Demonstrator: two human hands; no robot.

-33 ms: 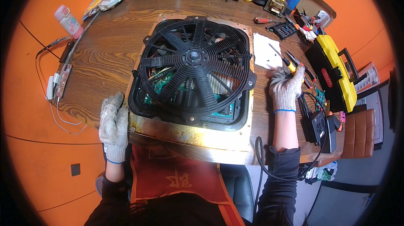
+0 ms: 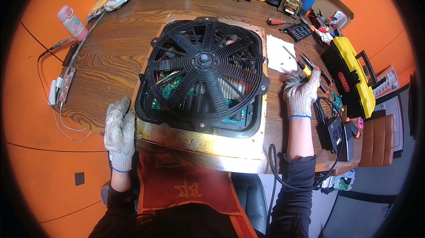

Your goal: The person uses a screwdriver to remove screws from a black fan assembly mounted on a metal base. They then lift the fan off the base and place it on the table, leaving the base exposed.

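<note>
A square metal-framed unit with a round black fan grille (image 2: 208,94) lies in front of me; green circuit boards and a finned heat sink show through the grille. My left hand (image 2: 119,129), in a worn whitish work glove, rests at the unit's near left corner, fingers stretched out and holding nothing. To the right of the unit, my right hand (image 2: 301,89), gloved too, has its fingers closed round the yellow handle of a screwdriver (image 2: 304,68). The screwdriver's shaft points away to the far left, over a white paper (image 2: 278,54). Beside it lie pliers (image 2: 325,77) with red-and-black handles.
A black-and-yellow toolbox (image 2: 349,78) stands at the right, near a black device with a cable (image 2: 331,132). Farther back are a red-handled screwdriver (image 2: 278,21), a black tray (image 2: 299,31) and a transformer (image 2: 290,5). A power strip (image 2: 67,85) is at the left.
</note>
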